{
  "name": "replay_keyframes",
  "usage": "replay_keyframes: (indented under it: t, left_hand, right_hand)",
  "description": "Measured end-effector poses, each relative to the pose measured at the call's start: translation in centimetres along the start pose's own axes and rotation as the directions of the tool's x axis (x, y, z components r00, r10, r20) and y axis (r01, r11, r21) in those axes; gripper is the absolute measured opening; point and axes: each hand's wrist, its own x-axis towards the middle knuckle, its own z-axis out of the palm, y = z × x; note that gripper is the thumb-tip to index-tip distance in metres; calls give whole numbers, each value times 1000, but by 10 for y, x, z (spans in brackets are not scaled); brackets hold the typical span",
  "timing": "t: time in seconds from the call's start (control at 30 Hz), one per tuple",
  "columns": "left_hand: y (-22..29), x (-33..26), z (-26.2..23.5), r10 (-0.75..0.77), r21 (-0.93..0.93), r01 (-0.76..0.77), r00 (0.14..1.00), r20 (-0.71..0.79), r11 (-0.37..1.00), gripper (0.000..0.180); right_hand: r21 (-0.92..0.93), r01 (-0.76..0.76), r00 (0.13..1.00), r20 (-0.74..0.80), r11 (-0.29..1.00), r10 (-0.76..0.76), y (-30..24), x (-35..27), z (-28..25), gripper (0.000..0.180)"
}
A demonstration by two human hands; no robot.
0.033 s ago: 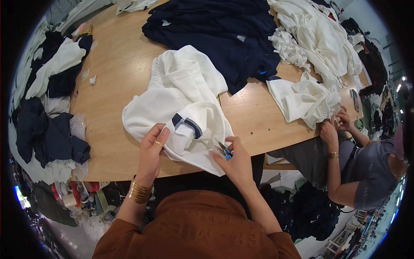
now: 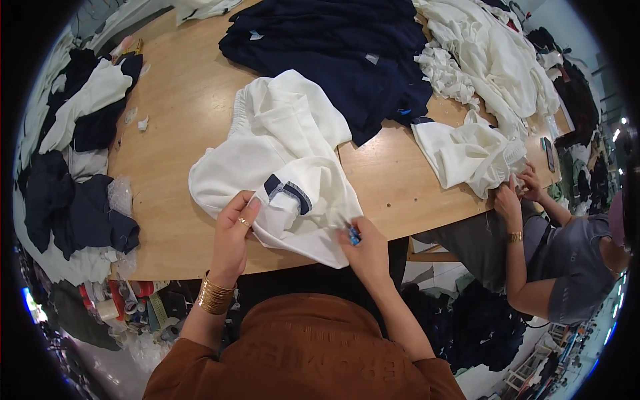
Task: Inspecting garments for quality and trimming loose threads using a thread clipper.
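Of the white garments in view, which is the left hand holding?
The central white garment: the left hand grips it beside its navy band. The white garment at right is at a co-worker's hands; no hand touches the others.

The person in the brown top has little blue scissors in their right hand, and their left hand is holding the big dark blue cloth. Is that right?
Not quite: in the head view, the left hand holds the white garment. The dark blue cloth lies beyond it on the table. The right hand does hold the little blue scissors.
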Motion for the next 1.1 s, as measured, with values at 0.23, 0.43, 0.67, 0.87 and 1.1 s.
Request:
replay_keyframes:
  t: [0.23, 0.43, 0.67, 0.87, 1.1]
  left_hand:
    - [-3, 0, -16, -138, -152, 152, 986, 95, 977, 26]
    - [11, 8, -17, 22, -322, -24, 1000, -8, 947, 26]
    - [8, 9, -28, 66, -26, -63, 987, 144, 998, 48]
    - [17, 12, 8, 394, 485, -400, 911, 119, 778, 58]
    - [26, 40, 44, 155, 345, -498, 718, 678, 796, 19]
  right_hand:
    - [835, -502, 852, 431, 227, 299, 17, 12, -48, 14]
    - [912, -405, 892, 376, 73, 252, 11, 6, -53, 10]
    - [921, -355, 917, 309, 161, 252, 6, 4, -48, 10]
    - [846, -383, 921, 320, 371, 221, 1, 4, -48, 20]
    - [717, -422, 875, 482, 554, 43, -40, 18, -71, 16]
